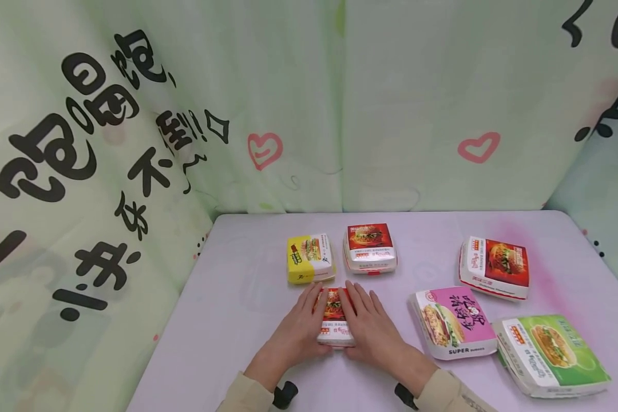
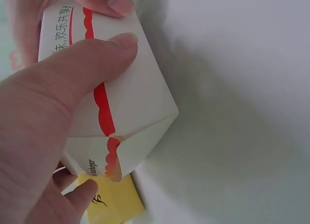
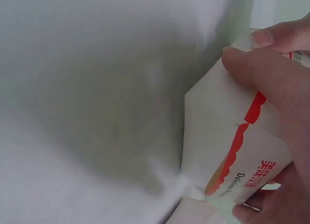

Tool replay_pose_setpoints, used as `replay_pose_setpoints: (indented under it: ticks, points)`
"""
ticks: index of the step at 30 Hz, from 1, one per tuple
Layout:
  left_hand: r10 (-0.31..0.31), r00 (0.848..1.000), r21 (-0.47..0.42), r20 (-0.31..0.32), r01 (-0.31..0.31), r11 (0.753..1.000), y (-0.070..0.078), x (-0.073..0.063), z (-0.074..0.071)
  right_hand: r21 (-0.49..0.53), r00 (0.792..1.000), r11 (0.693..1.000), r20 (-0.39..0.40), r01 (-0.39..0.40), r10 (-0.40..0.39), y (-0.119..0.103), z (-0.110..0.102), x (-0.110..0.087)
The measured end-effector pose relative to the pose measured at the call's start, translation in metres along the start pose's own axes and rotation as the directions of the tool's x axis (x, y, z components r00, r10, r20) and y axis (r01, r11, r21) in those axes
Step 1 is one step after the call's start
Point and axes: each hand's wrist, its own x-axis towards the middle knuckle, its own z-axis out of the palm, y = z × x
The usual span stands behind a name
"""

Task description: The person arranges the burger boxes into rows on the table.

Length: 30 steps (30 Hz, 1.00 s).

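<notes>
Between both hands is a red and white burger box [image 1: 335, 331], standing on the table [image 1: 226, 355] with a burger picture on its lid. My left hand [image 1: 300, 331] grips its left side, with the thumb pressed on the near face and the fingers along the far side. On the right side my right hand [image 1: 375, 332] holds it the same way. The left wrist view shows the white wall of the box [image 2: 135, 83] with a red scalloped stripe. In the right wrist view, the burger box [image 3: 213, 103] has red lettering. Both hands hide most of its lid edges.
Just behind stand a yellow and white burger box [image 1: 311, 258] and another red and white box [image 1: 371, 249]. To the right are a pink burger box [image 1: 455, 320], a green one [image 1: 561, 355] and a third red one [image 1: 494, 268]. Printed curtains [image 1: 401, 103] hang behind the table.
</notes>
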Motion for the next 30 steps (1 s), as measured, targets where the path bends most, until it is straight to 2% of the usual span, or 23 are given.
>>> replay_pose_setpoints:
  ticks: [8, 15, 25, 30]
  points:
    - [0.008, 1.000, 0.020, -0.012, -0.007, 1.000, -0.009, -0.010, -0.007, -0.002, 1.000, 1.000, -0.009, 0.012, -0.012, -0.011, 0.001, 0.005]
    - [0.035, 0.998, 0.092, -0.046, -0.030, 0.995, -0.016, -0.016, -0.006, -0.022, 1.000, 0.999, 0.000, 0.030, -0.030, -0.021, 0.003, 0.007]
    - [-0.020, 1.000, 0.053, -0.006, 0.020, 0.998, -0.023, -0.021, -0.003, -0.038, 0.999, 0.998, 0.008, 0.049, -0.048, -0.030, 0.007, 0.015]
    - [-0.013, 1.000, 0.063, -0.021, 0.014, 0.998, -0.026, -0.023, 0.000, -0.064, 0.999, 0.997, 0.006, 0.052, -0.052, -0.032, 0.013, 0.017]
